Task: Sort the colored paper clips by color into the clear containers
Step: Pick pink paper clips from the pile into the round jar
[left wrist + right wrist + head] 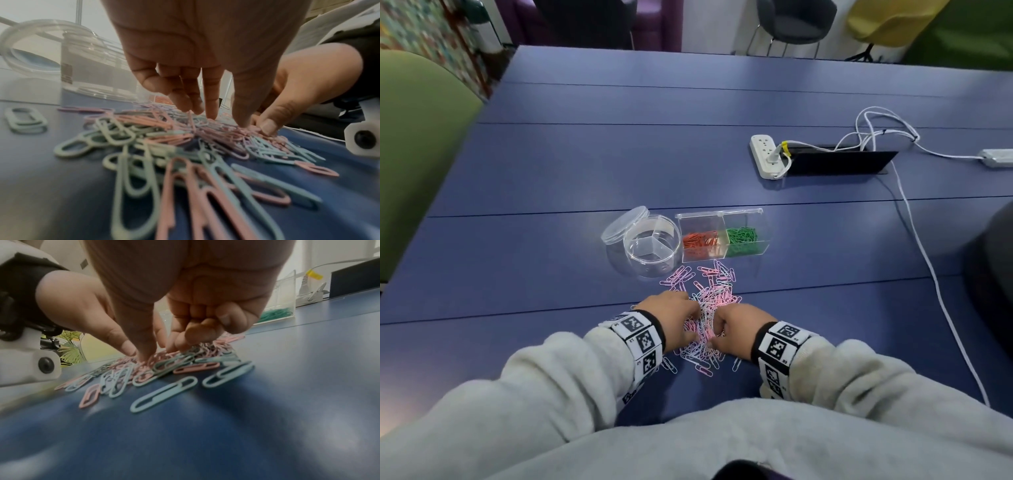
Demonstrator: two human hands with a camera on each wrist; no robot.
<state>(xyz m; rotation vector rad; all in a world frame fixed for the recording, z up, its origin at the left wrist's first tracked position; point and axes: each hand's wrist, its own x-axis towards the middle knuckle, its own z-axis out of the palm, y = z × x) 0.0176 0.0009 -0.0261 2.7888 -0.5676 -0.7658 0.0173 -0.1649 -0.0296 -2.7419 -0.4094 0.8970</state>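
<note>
**Both hands in the clip pile**

Pile of pastel paper clips [709,301] (pink, pale blue, some lilac) lies loose on the blue table [585,164], just in front of the round container [652,245] and the rectangular container [722,236]. The latter holds orange clips [698,240] left, green clips [742,236] right.

Left hand [671,317]: fingers extended downward, close together, tips on the pile.

Right hand [739,325]: thumb pressed into the pile, fingers curled inward; whether they hold a clip, cannot tell.

Near paper clips [185,203] — blurred, edge-cropped
</note>
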